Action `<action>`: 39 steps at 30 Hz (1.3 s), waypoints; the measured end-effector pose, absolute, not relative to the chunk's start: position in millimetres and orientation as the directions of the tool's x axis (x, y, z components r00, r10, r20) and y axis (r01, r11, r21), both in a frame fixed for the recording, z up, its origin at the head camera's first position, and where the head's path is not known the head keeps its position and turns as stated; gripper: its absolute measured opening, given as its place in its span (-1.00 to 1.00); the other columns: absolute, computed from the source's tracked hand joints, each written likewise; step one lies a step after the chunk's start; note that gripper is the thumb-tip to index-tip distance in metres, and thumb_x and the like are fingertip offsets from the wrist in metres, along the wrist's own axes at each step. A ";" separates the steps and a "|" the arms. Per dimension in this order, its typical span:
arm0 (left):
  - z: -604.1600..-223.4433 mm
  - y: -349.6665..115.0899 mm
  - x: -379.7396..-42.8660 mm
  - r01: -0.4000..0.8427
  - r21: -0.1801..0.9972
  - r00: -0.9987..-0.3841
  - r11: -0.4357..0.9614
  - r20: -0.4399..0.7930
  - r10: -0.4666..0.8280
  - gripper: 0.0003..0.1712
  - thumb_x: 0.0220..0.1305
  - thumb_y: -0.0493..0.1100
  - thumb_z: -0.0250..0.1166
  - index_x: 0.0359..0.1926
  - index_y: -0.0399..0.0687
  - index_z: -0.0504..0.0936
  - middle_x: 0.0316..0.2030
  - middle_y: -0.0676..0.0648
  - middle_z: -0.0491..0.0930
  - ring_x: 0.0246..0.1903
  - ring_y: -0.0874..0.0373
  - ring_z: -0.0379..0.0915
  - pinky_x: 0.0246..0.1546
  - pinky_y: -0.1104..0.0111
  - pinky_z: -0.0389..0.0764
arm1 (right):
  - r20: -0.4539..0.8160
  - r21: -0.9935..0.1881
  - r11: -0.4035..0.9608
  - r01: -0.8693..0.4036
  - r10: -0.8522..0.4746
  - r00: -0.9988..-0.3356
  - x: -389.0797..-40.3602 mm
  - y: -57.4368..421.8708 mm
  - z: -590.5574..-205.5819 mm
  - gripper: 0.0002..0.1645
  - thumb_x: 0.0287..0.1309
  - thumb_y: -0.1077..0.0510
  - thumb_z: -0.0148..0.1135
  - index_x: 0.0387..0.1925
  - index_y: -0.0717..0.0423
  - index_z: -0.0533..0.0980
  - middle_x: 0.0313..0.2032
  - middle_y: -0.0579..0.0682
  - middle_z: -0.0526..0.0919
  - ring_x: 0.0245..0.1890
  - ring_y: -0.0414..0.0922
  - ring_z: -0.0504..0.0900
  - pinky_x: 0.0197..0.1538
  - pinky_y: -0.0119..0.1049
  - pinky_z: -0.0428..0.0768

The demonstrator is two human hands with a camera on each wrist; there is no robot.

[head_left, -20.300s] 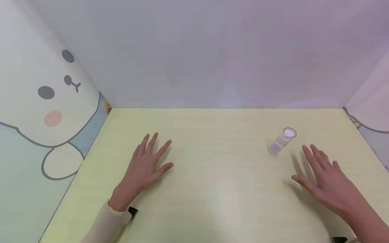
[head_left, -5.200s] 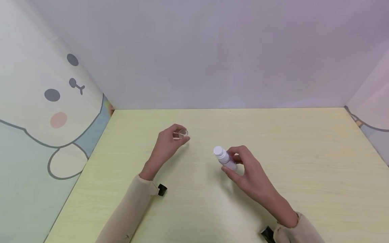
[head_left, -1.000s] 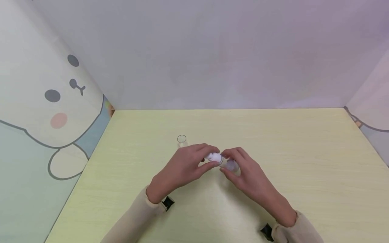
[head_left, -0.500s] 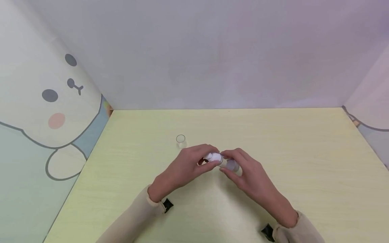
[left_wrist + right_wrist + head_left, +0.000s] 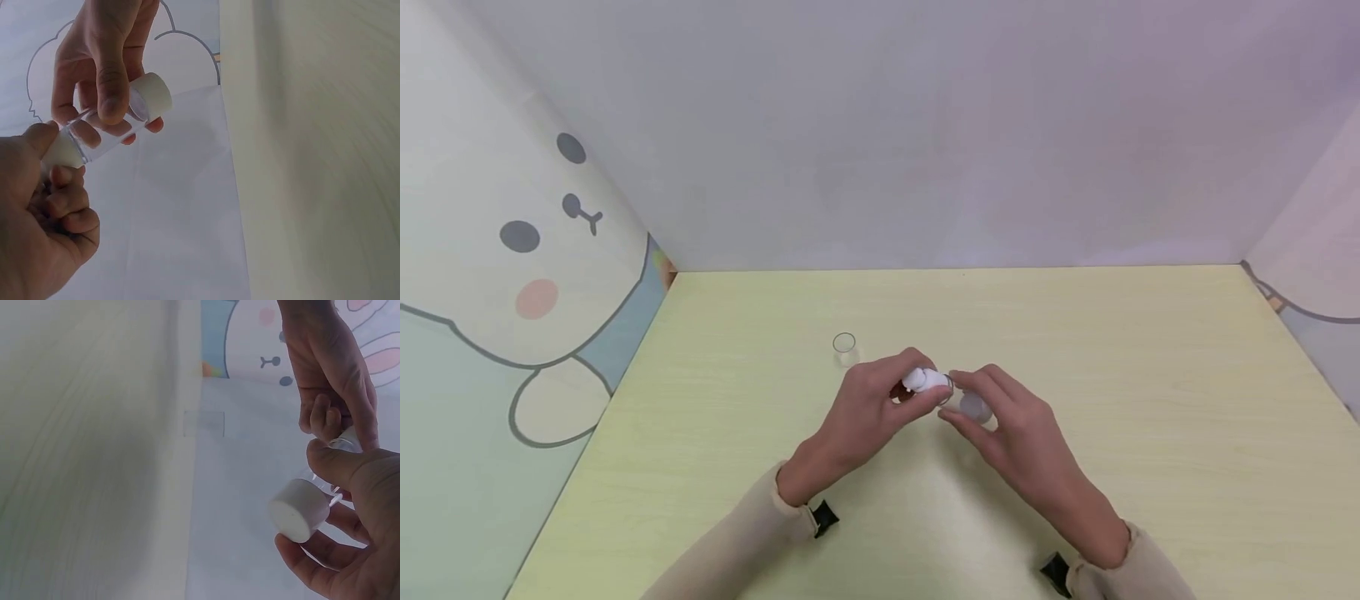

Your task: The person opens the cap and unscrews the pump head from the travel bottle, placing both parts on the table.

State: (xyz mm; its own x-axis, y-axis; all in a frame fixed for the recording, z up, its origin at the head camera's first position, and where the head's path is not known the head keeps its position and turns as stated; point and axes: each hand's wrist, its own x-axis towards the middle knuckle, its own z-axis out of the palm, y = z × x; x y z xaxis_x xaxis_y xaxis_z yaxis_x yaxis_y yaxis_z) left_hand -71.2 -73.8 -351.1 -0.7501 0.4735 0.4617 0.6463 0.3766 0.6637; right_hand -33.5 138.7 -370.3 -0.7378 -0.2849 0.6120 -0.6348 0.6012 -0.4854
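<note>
Both hands are on one small clear bottle (image 5: 975, 407), tilted over the middle of the table, its white stepped top (image 5: 925, 381) pointing left. My left hand (image 5: 865, 408) pinches that top between thumb and fingers. The bottle's clear body is gripped by my right hand (image 5: 1018, 433), thumb on one side and fingers on the other. A thick white base (image 5: 151, 97) shows at the body's far end in the left wrist view; the same white base (image 5: 300, 509) faces the camera in the right wrist view. A clear cap (image 5: 845, 350) stands apart, beyond my left hand.
The pale wooden table (image 5: 1112, 333) ends at a plain grey-white back wall (image 5: 955, 133). A side panel with a cartoon animal (image 5: 535, 258) rises at the left. Black wrist pieces (image 5: 825, 518) show at both beige sleeves.
Earlier the capped bottle stood at the right; then my left hand held the clear cap, now on the table. Over the last second, my left fingers have shifted slightly on the white top.
</note>
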 end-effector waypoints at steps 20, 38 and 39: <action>-341.1 -86.7 -69.5 0.688 0.502 -0.724 0.525 0.421 0.547 -0.49 0.30 0.06 0.50 0.17 0.03 0.59 -0.07 0.15 0.58 -0.39 0.26 0.40 -0.33 0.49 0.39 | 0.609 -0.527 0.591 -0.610 -0.238 -0.757 -34.0 141.2 -372.6 -0.29 -0.20 0.34 0.71 0.06 -0.01 0.62 -0.17 -0.16 0.71 -0.22 -0.24 0.64 -0.10 -0.60 0.56; -346.3 -97.6 -88.6 0.657 0.729 -0.612 0.191 0.369 0.700 -0.62 0.42 -0.12 0.39 0.22 0.15 0.62 -0.04 0.15 0.55 -0.30 0.32 0.43 -0.25 0.47 0.56 | 0.563 -0.589 0.534 -0.606 -0.266 -0.782 -34.2 145.1 -376.6 -0.36 -0.11 0.31 0.68 0.05 0.00 0.62 -0.16 -0.13 0.71 -0.16 -0.24 0.66 -0.02 -0.60 0.56; -346.8 -97.7 -88.9 0.652 0.735 -0.614 0.187 0.366 0.699 -0.64 0.42 -0.11 0.40 0.19 0.16 0.64 -0.05 0.16 0.56 -0.30 0.31 0.43 -0.26 0.47 0.55 | 0.565 -0.590 0.530 -0.609 -0.269 -0.780 -34.1 144.9 -376.5 -0.36 -0.12 0.31 0.68 0.05 0.01 0.62 -0.16 -0.12 0.70 -0.16 -0.25 0.65 -0.02 -0.60 0.56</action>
